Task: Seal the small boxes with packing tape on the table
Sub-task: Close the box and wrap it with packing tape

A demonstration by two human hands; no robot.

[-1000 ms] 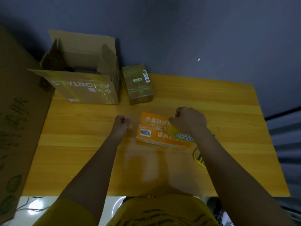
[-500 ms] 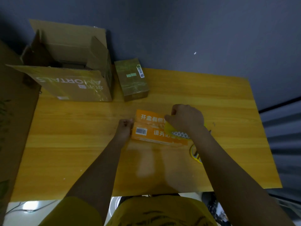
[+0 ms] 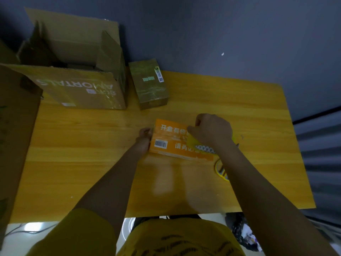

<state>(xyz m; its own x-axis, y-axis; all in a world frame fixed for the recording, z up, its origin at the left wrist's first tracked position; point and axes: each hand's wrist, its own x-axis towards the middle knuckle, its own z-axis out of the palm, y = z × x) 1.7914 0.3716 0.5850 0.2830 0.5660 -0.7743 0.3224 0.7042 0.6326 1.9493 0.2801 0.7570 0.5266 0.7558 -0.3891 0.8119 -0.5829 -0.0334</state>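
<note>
Orange box [image 3: 167,140] | between both hands' fingers [image 3: 146,133] | on table [image 3: 92,154]

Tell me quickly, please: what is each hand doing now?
Left hand: fingers curled at the left end of the orange box; what they pinch cannot be told.
Right hand: closed, gripping the yellow tape roll on the box.

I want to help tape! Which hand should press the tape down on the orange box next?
Probably the left hand: it touches the orange box end, while the right hand grips the yellow tape dispenser.
</note>
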